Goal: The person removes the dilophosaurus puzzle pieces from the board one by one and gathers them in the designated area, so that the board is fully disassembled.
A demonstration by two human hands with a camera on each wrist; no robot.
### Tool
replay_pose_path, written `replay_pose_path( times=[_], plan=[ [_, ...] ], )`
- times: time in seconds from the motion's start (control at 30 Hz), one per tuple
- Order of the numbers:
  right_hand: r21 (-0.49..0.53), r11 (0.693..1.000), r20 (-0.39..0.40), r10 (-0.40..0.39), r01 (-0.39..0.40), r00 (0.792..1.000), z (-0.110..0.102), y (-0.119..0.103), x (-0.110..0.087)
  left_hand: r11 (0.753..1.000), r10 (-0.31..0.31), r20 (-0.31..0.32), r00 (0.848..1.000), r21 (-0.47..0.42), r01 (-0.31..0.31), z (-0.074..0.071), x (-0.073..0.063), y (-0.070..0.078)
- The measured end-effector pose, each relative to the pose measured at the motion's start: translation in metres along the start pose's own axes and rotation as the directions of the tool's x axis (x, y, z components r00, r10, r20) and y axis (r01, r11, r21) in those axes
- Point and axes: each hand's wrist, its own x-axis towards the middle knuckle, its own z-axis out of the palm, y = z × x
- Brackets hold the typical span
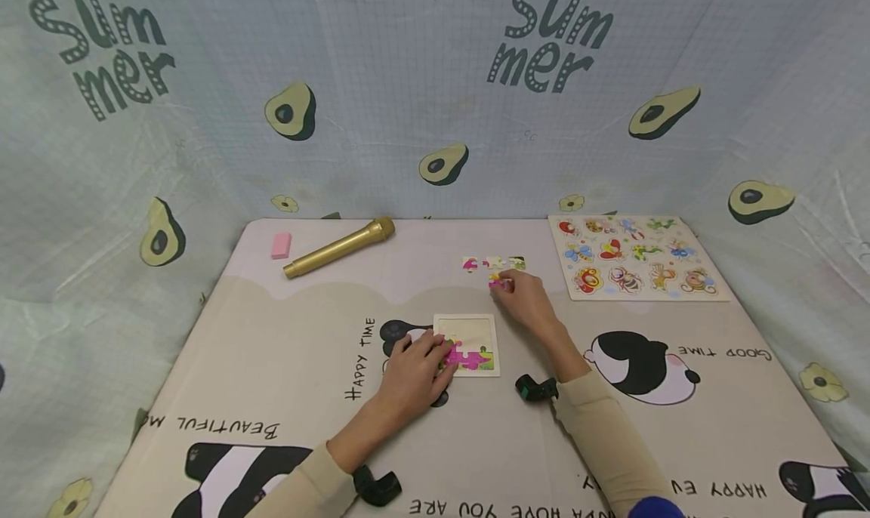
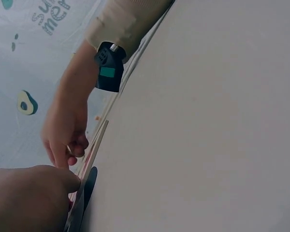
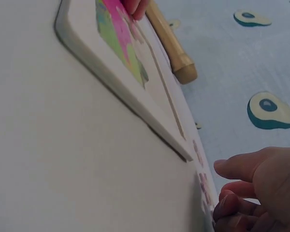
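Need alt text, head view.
A person's left hand rests on a square cream jigsaw tray, partly filled in pink and green; the right hand is at loose multicoloured jigsaw pieces. Back left, a gold microphone; back right, a cream rectangular picture board.

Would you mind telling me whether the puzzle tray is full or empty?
The puzzle tray is partly full: pink and green pieces lie in its near part, its far part bare.

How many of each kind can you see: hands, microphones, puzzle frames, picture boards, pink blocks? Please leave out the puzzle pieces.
Hands: 2 (left hand, right hand)
Microphone: 1
Puzzle frame: 1
Picture board: 1
Pink block: 1
Total: 6
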Motion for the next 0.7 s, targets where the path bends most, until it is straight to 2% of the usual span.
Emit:
replay_pose_path(
  times=[0.37,0.57,0.7],
  plan=[
    [-0.020,0.998,0.025,-0.057,0.057,0.998,-0.002,-0.013,-0.010,0.998,-0.008,0.010,1.000,-0.062,0.008,0.001,-0.001,-0.003],
    [0.011,0.996,0.058,-0.094,0.094,0.994,0.000,-0.022,-0.018,0.997,-0.035,0.012,0.999,-0.071,0.036,0.001,-0.001,-0.003],
    [0.023,0.994,0.076,-0.109,0.108,0.991,0.002,-0.028,-0.022,0.995,-0.046,-0.031,0.998,-0.085,0.043,0.002,-0.002,-0.004]
  ],
)
